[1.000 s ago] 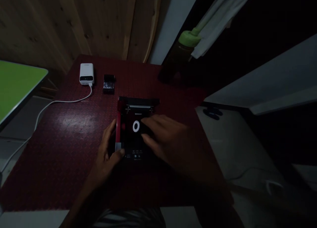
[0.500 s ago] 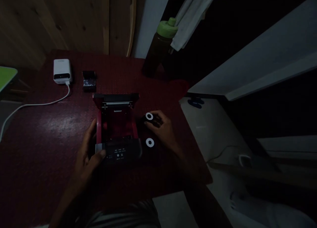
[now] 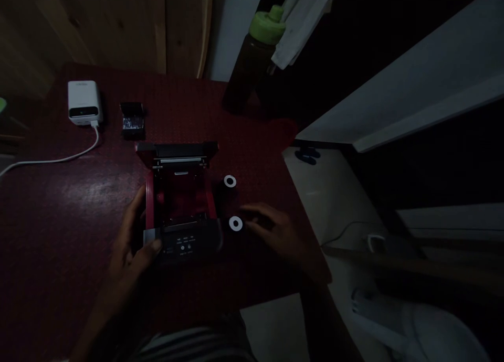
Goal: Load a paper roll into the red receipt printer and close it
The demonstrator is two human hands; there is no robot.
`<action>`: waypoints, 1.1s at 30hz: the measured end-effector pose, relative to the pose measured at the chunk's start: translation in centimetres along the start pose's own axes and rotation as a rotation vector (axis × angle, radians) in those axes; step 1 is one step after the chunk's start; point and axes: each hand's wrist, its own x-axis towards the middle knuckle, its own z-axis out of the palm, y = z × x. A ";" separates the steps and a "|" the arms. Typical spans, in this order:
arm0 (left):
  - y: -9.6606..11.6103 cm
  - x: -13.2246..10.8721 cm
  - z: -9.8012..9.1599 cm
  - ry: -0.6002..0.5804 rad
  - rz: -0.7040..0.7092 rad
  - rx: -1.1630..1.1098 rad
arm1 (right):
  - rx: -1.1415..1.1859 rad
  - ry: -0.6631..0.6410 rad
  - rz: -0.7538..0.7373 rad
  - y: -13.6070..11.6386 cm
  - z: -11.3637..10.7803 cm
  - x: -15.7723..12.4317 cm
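Observation:
A red and black box-shaped device, much like a small printer, sits on the table with its lid raised and its red inside bare. My left hand grips its left side, thumb on the dark front panel. To its right stand two small dark rolls with white ring-shaped ends: a farther roll and a nearer roll. My right hand is just right of the nearer roll, fingers apart and pointing at it. Whether a fingertip touches that roll is too dark to tell.
Behind the device lie a white power bank with a cable and a small black object. A green-capped bottle stands at the back of the dark red table. The table's right edge borders the floor.
My right hand has let go of the farther roll and moved toward me, beside the nearer roll. My left hand stays on the device. The view has shifted slightly.

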 end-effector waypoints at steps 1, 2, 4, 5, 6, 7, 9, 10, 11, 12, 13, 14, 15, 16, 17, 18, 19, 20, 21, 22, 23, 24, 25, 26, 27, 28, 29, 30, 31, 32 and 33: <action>-0.1 0.0 0.0 0.002 -0.002 -0.009 | 0.007 -0.019 0.005 0.0 0.2 -0.6; -0.2 0.1 0.0 0.003 0.004 -0.017 | 0.019 -0.033 0.005 0.1 0.6 -0.9; -0.6 0.2 0.0 0.009 0.036 -0.025 | 0.045 -0.040 -0.003 0.5 1.7 -1.2; -0.8 0.3 0.0 0.012 0.055 -0.025 | 0.050 -0.038 -0.005 0.6 2.2 -1.2; -1.0 0.3 -0.1 0.010 0.072 -0.026 | 0.049 -0.034 -0.006 0.6 2.5 -1.2; -1.2 0.3 -0.2 0.009 0.089 -0.029 | 0.043 -0.031 0.000 0.5 2.5 -1.2; -1.4 0.4 -0.2 -0.002 0.104 -0.037 | 0.006 -0.030 0.010 -0.6 1.8 -1.4; -1.5 0.4 -0.3 -0.009 0.113 -0.042 | -0.029 -0.037 -0.004 -1.5 1.2 -1.4; -1.6 0.4 -0.3 -0.015 0.128 -0.046 | -0.072 -0.046 -0.037 -2.7 0.5 -1.4; -1.6 0.4 -0.3 -0.017 0.147 -0.046 | -0.126 -0.064 -0.096 -4.1 -0.2 -1.3; -1.8 0.4 -0.3 -0.019 0.163 -0.045 | -0.161 -0.077 -0.193 -5.6 -0.6 -1.1; -1.9 0.4 -0.3 -0.021 0.177 -0.045 | -0.195 -0.094 -0.293 -7.1 -0.8 -0.8; -2.0 0.4 -0.4 -0.022 0.189 -0.043 | -0.231 -0.117 -0.404 -8.5 -0.7 -0.3; -2.1 0.4 -0.4 -0.022 0.196 -0.037 | -0.272 -0.139 -0.513 -9.7 -0.2 0.3; -2.2 0.5 -0.4 -0.020 0.205 -0.030 | -0.318 -0.166 -0.614 -10.7 0.5 1.0; -2.2 0.5 -0.4 -0.020 0.219 -0.023 | -0.376 -0.199 -0.685 -11.5 1.4 1.7; -2.2 0.5 -0.4 -0.023 0.230 -0.014 | -0.443 -0.238 -0.729 -12.1 2.4 2.4; -2.2 0.5 -0.4 -0.027 0.236 -0.004 | -0.516 -0.279 -0.744 -12.5 3.4 3.0; -2.1 0.5 -0.4 -0.034 0.235 0.004 | -0.594 -0.318 -0.735 -12.7 4.3 3.5; -1.9 0.5 -0.4 -0.038 0.230 0.009 | -0.668 -0.345 -0.717 -12.9 5.1 3.9; -1.8 0.5 -0.4 -0.043 0.222 0.012 | -0.731 -0.365 -0.700 -13.0 5.7 4.1; -1.6 0.5 -0.4 -0.044 0.217 0.012 | -0.778 -0.377 -0.687 -13.1 6.1 4.2; -1.5 0.5 -0.4 -0.044 0.215 0.009 | -0.811 -0.380 -0.678 -13.1 6.4 4.2; -1.4 0.5 -0.3 -0.042 0.214 0.005 | -0.832 -0.381 -0.670 -13.2 6.5 4.2; -1.4 0.5 -0.3 -0.041 0.210 0.003 | -0.846 -0.383 -0.665 -13.3 6.6 4.1; -1.4 0.5 -0.3 -0.040 0.205 0.001 | -0.858 -0.387 -0.660 -13.4 6.6 4.1; -1.4 0.5 -0.3 -0.037 0.202 0.001 | -0.872 -0.393 -0.655 -13.6 6.6 4.0; -1.5 0.5 -0.4 -0.037 0.202 0.002 | -0.890 -0.398 -0.647 -13.7 6.6 4.0; -1.5 0.5 -0.4 -0.038 0.208 0.006 | -0.909 -0.403 -0.636 -13.8 6.7 4.0; -1.6 0.5 -0.5 -0.042 0.217 0.011 | -0.928 -0.410 -0.622 -13.9 6.8 4.0; -1.7 0.5 -0.5 -0.048 0.228 0.017 | -0.948 -0.417 -0.607 -14.1 6.9 4.1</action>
